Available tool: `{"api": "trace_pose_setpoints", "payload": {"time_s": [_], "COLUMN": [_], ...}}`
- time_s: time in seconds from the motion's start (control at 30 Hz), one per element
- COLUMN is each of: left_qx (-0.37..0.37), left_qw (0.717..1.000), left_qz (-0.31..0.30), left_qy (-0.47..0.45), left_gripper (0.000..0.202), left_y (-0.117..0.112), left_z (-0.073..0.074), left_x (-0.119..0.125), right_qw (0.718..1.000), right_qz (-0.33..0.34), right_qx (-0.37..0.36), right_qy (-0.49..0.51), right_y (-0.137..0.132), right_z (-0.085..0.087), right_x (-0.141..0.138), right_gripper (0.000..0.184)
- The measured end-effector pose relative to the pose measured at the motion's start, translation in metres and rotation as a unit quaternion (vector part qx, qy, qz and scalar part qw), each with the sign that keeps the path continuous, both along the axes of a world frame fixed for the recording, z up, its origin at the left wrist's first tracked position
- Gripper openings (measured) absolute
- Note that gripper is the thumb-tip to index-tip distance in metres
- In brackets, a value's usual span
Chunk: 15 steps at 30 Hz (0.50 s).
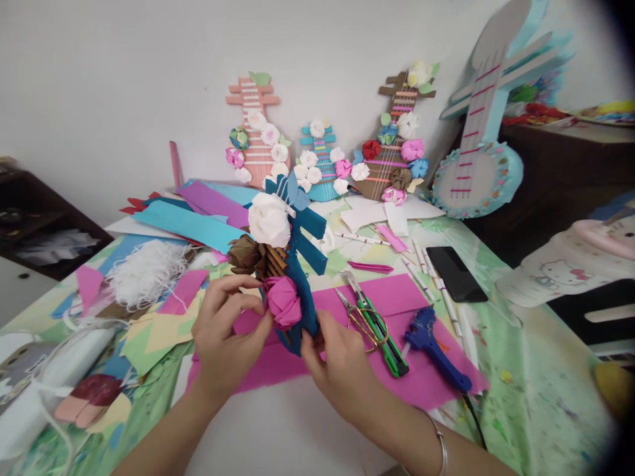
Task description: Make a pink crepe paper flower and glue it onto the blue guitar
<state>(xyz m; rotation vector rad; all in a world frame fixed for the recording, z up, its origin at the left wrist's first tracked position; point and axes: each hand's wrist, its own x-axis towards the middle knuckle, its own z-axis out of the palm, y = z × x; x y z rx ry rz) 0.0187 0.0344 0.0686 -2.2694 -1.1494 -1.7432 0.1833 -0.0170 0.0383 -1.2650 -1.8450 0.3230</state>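
Note:
I hold a dark blue paper guitar upright over a pink sheet. It carries a white paper flower, a brown one and a pink one. My left hand is closed, its fingers pinching the pink flower against the guitar's body. My right hand grips the guitar's lower edge from below.
Scissors, a green utility knife and a blue glue gun lie on the pink sheet. A black phone lies to the right. Several finished flowered guitars lean on the wall. Coloured paper and white shreds lie left.

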Motion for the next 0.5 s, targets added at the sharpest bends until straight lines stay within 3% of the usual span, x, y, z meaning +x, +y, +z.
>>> {"api": "trace_pose_setpoints", "payload": {"time_s": [0.2, 0.5], "left_qx": [0.043, 0.092], "left_qw": [0.996, 0.992], "left_qz": [-0.015, -0.029], "left_qy": [0.077, 0.078], "left_gripper": [0.022, 0.022], "left_y": [0.0018, 0.0057], "left_z": [0.0012, -0.0001], "left_x": [-0.0047, -0.0082], "right_qw": [1.0, 0.999], "right_qz": [0.005, 0.017], "right_qx": [0.0, -0.029], "right_qy": [0.005, 0.007], "right_y": [0.001, -0.0003], "right_z": [-0.0001, -0.001], "right_x": [0.0005, 0.0], "right_gripper": [0.008, 0.007]}}
